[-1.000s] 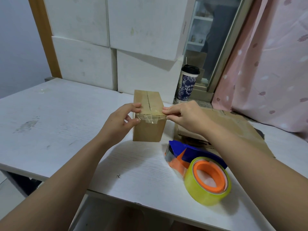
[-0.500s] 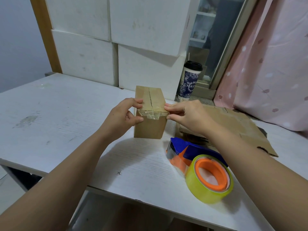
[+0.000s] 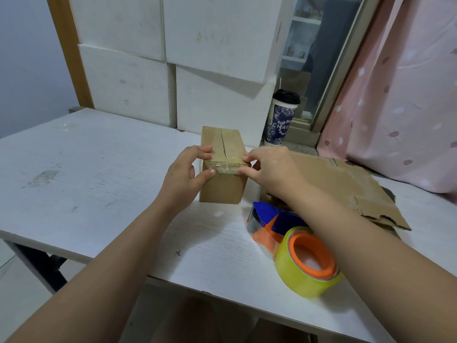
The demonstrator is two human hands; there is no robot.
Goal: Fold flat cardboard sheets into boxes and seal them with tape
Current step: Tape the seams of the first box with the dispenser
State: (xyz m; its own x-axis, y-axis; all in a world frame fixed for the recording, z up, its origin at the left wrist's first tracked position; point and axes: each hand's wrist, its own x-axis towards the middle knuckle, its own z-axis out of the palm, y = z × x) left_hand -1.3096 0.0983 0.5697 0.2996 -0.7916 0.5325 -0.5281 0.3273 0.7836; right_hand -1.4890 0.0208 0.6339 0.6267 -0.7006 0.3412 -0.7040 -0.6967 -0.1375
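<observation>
- Right now the box [image 3: 223,169] stands on the white table [image 3: 99,169] between both hands. Its long axis runs from 6 toward 12 o'clock, straight away from the person, and the top seam lies along that same line.
- A strip of clear tape [image 3: 226,166] crosses the near top edge from 9 to 3 o'clock, at right angles to the seam, and folds down onto the front face.
- The left hand [image 3: 184,174] is at 9 o'clock of the box's near end and grips that corner, with curled fingers on top and the thumb on the front face.
- The right hand [image 3: 269,169] is at 3 o'clock and pinches the opposite near corner over the tape's end, finger above and thumb below.
- Both hands sit equally close to the strip, so pressing it flat probably means each hand sliding inward toward the seam.
- I cannot tell whether tape covers the seam farther back.
- The tape dispenser [image 3: 272,221] lies at 5 o'clock of the box, nearer the right hand, and under that forearm.
- The flat cardboard sheet [image 3: 346,184] lies at 3 o'clock, beyond the right hand.
</observation>
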